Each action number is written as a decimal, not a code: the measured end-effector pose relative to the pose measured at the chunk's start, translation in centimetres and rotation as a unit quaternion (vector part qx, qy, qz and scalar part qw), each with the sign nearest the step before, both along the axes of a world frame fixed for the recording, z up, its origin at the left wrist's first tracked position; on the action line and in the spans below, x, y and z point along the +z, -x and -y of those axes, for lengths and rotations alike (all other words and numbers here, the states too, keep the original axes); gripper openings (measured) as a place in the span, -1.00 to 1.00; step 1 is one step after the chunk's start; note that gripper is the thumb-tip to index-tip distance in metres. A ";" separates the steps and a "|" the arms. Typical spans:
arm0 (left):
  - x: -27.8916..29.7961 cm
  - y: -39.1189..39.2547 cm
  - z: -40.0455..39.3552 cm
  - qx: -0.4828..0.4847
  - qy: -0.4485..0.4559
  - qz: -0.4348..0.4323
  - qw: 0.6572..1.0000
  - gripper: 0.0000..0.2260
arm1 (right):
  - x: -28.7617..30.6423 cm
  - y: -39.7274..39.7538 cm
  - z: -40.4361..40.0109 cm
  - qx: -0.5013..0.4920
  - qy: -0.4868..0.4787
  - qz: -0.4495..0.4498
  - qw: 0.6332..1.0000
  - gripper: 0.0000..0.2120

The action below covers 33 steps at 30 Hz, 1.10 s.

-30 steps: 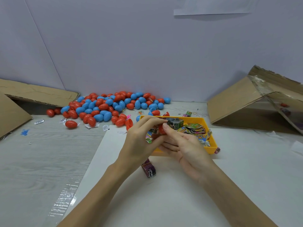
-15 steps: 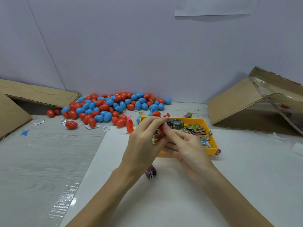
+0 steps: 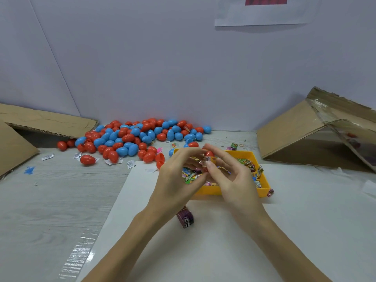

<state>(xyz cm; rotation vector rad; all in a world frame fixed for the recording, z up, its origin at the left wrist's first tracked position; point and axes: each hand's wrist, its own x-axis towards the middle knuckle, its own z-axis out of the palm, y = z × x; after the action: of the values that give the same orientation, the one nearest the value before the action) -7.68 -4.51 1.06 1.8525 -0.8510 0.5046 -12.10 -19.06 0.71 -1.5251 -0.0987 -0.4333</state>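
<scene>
My left hand [image 3: 175,180] and my right hand [image 3: 234,180] meet above the yellow tray [image 3: 264,180]. Between their fingertips sit a red egg half [image 3: 209,153] and a small wrapped candy [image 3: 206,160]. My right thumb and forefinger pinch the red piece and the wrapper; my left fingers curl round the same bundle from the left. The tray holds several colourful candy wrappers [image 3: 244,162]. A purple packet [image 3: 185,218] lies on the white sheet [image 3: 305,220] under my left wrist.
A heap of red and blue plastic eggs [image 3: 130,137] lies at the back left by the wall. An open red egg half [image 3: 160,158] rests near the tray. Cardboard pieces stand at left [image 3: 46,123] and right [image 3: 295,131]. Paper scraps dot the grey table.
Both hands have lifted a little and spread apart, so the red egg half and the candy wrapper now show between the fingertips. The tray's contents show more between the palms.
</scene>
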 end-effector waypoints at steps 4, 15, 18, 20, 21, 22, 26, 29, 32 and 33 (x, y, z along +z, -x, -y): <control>0.1 -0.2 -0.5 -0.068 -0.017 -0.051 0.996 -0.44 | -0.3 -0.4 0.3 -0.035 -0.038 -0.025 0.998 -0.62; 0.1 -0.2 -0.6 -0.065 -0.013 -0.059 0.996 -0.74 | -1.4 -0.7 0.4 -0.105 0.112 -0.004 0.988 -0.68; -0.1 -0.5 -0.6 -0.024 0.001 -0.044 0.999 -0.76 | -1.5 -0.5 0.1 -0.088 0.133 0.001 0.987 -0.70; -0.2 -0.7 -0.8 -0.010 0.017 -0.049 0.999 -0.78 | -1.6 -0.5 -0.1 -0.079 0.148 0.006 0.986 -0.69; -0.2 -0.8 -0.8 -0.006 0.023 -0.053 0.998 -0.78 | -1.6 -0.5 -0.2 -0.076 0.154 0.005 0.985 -0.70; -0.2 -0.8 -0.8 -0.004 0.025 -0.056 0.998 -0.78 | -1.6 -0.5 -0.2 -0.073 0.157 0.005 0.985 -0.70; -0.3 -0.8 -0.8 0.000 0.020 -0.061 0.998 -0.79 | -1.7 -0.7 0.1 -0.065 0.161 -0.002 0.985 -0.73; -0.3 -0.7 -0.8 0.002 0.018 -0.061 0.998 -0.79 | -1.7 -0.7 0.3 -0.055 0.180 -0.011 0.982 -0.71; -0.1 -0.7 -0.7 0.027 0.017 -0.055 0.998 -0.77 | -1.4 -0.7 0.4 -0.057 0.163 -0.036 0.984 -0.69; 0.0 -0.6 -0.7 0.039 0.016 -0.052 0.998 -0.77 | -1.2 -0.8 0.6 -0.060 0.125 -0.049 0.989 -0.72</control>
<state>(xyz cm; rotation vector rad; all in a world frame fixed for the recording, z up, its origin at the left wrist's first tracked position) -7.04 -3.81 1.01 1.8715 -0.6993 0.4645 -11.32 -19.68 -0.44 -1.8029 0.0172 -0.4520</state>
